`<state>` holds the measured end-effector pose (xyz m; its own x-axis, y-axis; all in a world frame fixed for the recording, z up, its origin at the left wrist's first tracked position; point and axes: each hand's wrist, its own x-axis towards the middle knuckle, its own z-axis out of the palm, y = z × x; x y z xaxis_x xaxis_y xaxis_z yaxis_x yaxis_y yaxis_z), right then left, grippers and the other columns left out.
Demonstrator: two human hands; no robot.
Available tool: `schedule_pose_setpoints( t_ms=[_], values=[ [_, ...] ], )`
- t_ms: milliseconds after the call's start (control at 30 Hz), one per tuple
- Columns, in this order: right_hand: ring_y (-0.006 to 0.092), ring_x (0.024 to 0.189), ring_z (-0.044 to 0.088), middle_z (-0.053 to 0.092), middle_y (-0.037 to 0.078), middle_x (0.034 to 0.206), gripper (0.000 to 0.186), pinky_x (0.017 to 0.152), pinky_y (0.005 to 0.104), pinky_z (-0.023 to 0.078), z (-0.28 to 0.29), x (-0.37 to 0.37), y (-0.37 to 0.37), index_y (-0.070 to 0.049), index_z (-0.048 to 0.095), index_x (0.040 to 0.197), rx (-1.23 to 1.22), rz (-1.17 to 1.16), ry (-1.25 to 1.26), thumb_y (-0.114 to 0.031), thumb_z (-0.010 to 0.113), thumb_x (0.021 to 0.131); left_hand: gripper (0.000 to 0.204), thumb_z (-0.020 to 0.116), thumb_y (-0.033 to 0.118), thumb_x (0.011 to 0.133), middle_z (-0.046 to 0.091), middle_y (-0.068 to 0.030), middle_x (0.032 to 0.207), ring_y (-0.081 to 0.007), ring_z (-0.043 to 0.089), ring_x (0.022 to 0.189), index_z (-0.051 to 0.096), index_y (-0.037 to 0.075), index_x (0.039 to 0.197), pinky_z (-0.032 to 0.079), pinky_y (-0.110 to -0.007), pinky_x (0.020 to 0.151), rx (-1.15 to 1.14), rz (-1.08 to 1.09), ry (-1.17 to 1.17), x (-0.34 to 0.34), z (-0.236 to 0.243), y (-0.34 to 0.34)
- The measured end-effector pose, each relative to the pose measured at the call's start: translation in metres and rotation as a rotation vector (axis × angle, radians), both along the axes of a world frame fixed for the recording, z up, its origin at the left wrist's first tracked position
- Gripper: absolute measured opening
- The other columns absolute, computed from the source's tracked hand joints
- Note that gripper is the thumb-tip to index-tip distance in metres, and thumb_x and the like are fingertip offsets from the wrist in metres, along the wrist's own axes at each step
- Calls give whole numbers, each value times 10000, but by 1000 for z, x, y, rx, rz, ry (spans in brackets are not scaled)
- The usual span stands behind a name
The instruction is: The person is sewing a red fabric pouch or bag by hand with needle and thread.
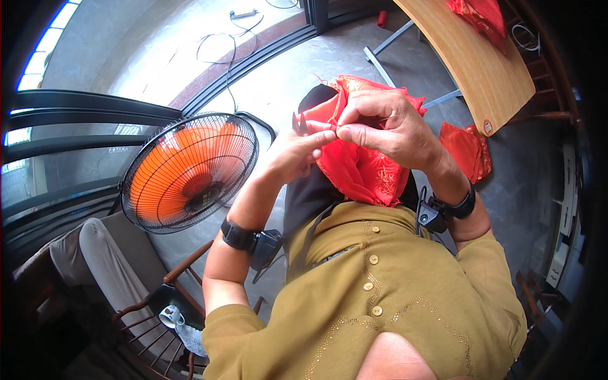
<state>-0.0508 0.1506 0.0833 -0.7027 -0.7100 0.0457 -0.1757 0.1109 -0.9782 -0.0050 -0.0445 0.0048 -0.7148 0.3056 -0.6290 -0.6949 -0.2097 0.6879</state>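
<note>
Red satin cloth [354, 168] with gold embroidery lies bunched over my lap, on dark trousers. My right hand [386, 130] is closed above it, thumb and forefinger pinching a thin red cord [334, 120] at the cloth's upper edge. My left hand [296, 149] meets it there, its thumb and finger closed on the same cord. Small dark scissors [299, 122] are tucked in my left hand, the pointed blades sticking up past the fingers. Most of their handle is hidden by the palm. The exact spot where the fingertips meet is partly covered.
An orange fan [190, 174] in a black wire cage stands close to my left forearm. At the right is a wooden table [472, 57] with red cloth [481, 19] on top. Another red piece [465, 152] lies below its edge. A wooden chair [158, 316] stands lower left.
</note>
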Motion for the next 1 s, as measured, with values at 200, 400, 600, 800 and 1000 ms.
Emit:
schedule_pose_setpoints(
  t_ms=[200, 400, 600, 800, 1000],
  values=[
    [100, 743, 540, 604, 40, 769, 64, 683, 247, 430, -7, -1, 0, 10, 646, 821, -28, 1, 83, -46, 617, 831, 200, 646, 232, 864, 547, 39, 698, -22, 501, 512, 546, 103, 980, 281, -155, 353, 106, 93, 6, 1, 2, 7],
    [101, 735, 527, 590, 28, 747, 56, 673, 247, 422, -7, 0, -6, 9, 631, 809, -36, 44, 128, -42, 623, 829, 328, 621, 156, 861, 533, 28, 722, -27, 464, 472, 501, 98, 1161, 297, -132, 351, 153, 154, 18, 3, -3, 8],
    [95, 737, 520, 573, 21, 746, 59, 670, 238, 415, -13, 2, -4, 7, 628, 815, -50, 27, 147, -49, 624, 832, 256, 645, 191, 854, 538, 24, 673, -36, 480, 469, 539, 75, 1056, 290, -151, 343, 83, 52, -42, 6, 5, 1],
    [91, 720, 523, 564, 14, 742, 54, 648, 234, 413, -19, 6, -1, 8, 627, 818, -29, 18, 65, -43, 619, 833, 188, 628, 205, 875, 579, 8, 713, -36, 534, 534, 556, 95, 1011, 324, -179, 368, 88, 58, -29, 8, 0, 2],
    [108, 696, 537, 569, 36, 732, 29, 625, 246, 417, -20, 17, -2, 6, 620, 804, -6, 14, 42, -20, 619, 818, 165, 610, 201, 885, 587, -6, 774, -47, 552, 590, 541, 101, 997, 328, -173, 370, 199, 155, 78, 16, -4, 6]
  ],
)
